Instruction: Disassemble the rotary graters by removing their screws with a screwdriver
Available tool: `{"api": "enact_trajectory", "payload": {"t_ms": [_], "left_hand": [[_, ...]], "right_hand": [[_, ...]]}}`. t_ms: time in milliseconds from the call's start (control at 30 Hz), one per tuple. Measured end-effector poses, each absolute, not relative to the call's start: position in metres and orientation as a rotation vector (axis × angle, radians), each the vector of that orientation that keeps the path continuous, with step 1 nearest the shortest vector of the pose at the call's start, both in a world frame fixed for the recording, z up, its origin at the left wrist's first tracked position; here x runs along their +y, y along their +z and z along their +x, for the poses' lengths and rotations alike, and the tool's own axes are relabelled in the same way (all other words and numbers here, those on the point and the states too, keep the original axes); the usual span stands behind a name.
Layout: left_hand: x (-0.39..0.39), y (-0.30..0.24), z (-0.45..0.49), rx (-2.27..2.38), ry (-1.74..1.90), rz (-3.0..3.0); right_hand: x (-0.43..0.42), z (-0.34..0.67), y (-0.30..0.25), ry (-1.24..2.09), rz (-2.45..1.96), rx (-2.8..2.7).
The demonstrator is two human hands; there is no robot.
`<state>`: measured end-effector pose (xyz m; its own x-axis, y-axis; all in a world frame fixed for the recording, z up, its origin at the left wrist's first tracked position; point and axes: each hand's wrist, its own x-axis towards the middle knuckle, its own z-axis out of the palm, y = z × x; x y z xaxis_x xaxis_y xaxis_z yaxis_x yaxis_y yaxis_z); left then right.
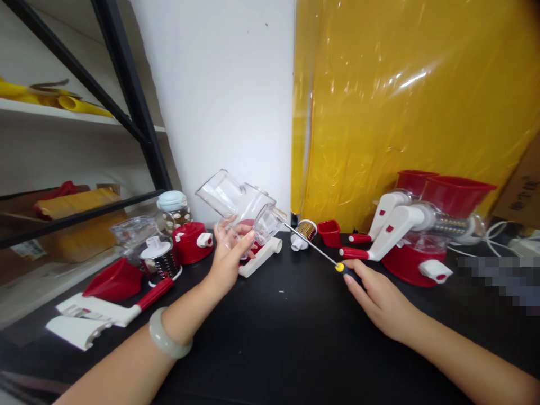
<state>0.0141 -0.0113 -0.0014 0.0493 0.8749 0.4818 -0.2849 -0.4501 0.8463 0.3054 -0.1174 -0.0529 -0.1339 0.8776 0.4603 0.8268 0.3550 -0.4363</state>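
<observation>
My left hand (232, 250) is wrapped round a clear plastic grater housing (248, 205), held tilted above the black table. In my right hand (375, 298) is a screwdriver (314, 244) with a long metal shaft and a black and yellow handle. Its tip reaches the round end of the housing; whether it sits in a screw is too small to tell. Just beneath the housing lies a white crank arm (264, 259) with red parts behind it, partly hidden by my fingers. A drum grater (304, 233) and a small red pusher (329, 233) rest a little behind the shaft.
Two assembled rotary graters (405, 225) stand at the right. On the left are a red base (192, 242), a drum grater (158, 259), a red hopper (116, 279), a crank handle (122, 309) and a jar (174, 208). A black-framed shelf (126, 84) rises at the left edge.
</observation>
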Motion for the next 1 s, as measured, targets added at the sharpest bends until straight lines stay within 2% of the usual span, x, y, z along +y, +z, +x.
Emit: {"api": "enact_trajectory", "payload": {"t_ms": [633, 1000], "left_hand": [[-0.012, 0.000, 0.013, 0.667, 1.572, 1.368], [-0.010, -0.002, 0.013, 0.653, 1.572, 1.368]], "right_hand": [[-0.111, 0.310, -0.066, -0.175, -1.437, -1.899], [-0.111, 0.309, -0.063, -0.218, -1.368, -1.891]]}}
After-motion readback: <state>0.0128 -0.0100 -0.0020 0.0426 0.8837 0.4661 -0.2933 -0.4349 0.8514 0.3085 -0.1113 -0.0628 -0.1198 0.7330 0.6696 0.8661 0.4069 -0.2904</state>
